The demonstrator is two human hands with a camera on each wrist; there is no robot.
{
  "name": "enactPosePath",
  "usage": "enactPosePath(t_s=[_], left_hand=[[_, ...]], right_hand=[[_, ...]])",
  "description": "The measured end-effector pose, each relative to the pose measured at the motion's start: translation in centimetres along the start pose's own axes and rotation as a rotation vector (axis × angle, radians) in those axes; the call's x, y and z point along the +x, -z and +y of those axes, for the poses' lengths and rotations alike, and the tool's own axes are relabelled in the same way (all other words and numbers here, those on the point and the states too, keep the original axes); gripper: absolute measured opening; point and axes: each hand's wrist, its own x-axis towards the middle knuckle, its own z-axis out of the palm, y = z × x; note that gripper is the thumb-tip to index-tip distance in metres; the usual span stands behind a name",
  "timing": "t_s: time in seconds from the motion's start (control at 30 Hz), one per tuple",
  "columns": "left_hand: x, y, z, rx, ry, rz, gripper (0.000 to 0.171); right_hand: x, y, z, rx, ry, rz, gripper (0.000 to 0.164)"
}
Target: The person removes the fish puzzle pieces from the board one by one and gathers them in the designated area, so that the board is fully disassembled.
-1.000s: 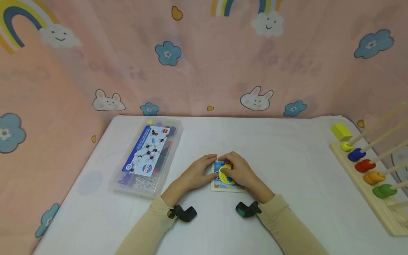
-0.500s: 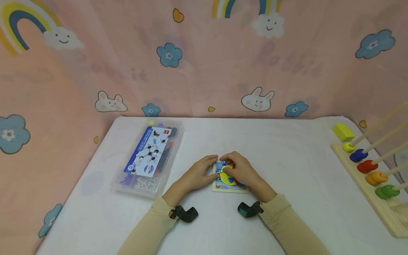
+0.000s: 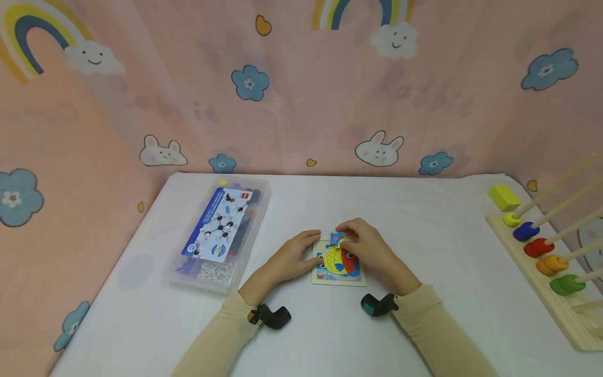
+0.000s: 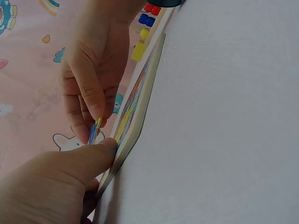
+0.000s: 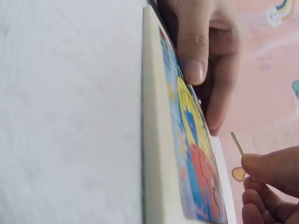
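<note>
A small wooden jigsaw board with a yellow and red fish picture lies on the white table. My left hand holds the board at its left side, the thumb on the picture's edge and the fingers at the far left corner. Between thumb and fingertips, my right hand pinches a blue and yellow puzzle piece above the board's far edge. In the left wrist view the piece is apart from the board; the right wrist view shows it edge-on as a thin strip. Pale bare wood shows at the board's upper part.
A clear plastic case with a molecule-picture label and small coloured parts lies to the left. At the right stands a wooden peg rack with coloured beads, and a yellow block beside its far end. A pink printed cloth hangs behind the table.
My right hand has lifted the puzzle piece off the picture and moved up and slightly right, uncovering the red fish head. The left hand stays on the board's left side.
</note>
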Motion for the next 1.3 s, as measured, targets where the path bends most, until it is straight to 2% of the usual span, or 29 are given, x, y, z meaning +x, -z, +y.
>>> enactPosePath(t_s=[0.17,0.43,0.57,0.8,1.3], left_hand=[[0.0,0.0,0.0,-0.001,0.006,-0.014,0.063],[0.0,0.0,0.0,0.008,0.005,-0.006,0.062],[0.0,0.0,0.0,0.009,0.006,-0.004,0.062],[0.1,-0.2,-0.2,0.005,0.006,-0.005,0.062],[0.0,0.0,-0.1,0.011,0.002,-0.005,0.062]], right_hand=[[-0.4,1.7,1.5,-0.002,-0.059,0.042,0.033],[-1.3,4.3,4.6,-0.023,-0.033,0.115,0.035],[-1.5,5.0,5.9,-0.026,-0.047,0.158,0.036],[-1.5,5.2,7.5,-0.043,-0.072,0.203,0.037],[-1.5,4.6,8.2,-0.098,-0.046,0.241,0.037]])
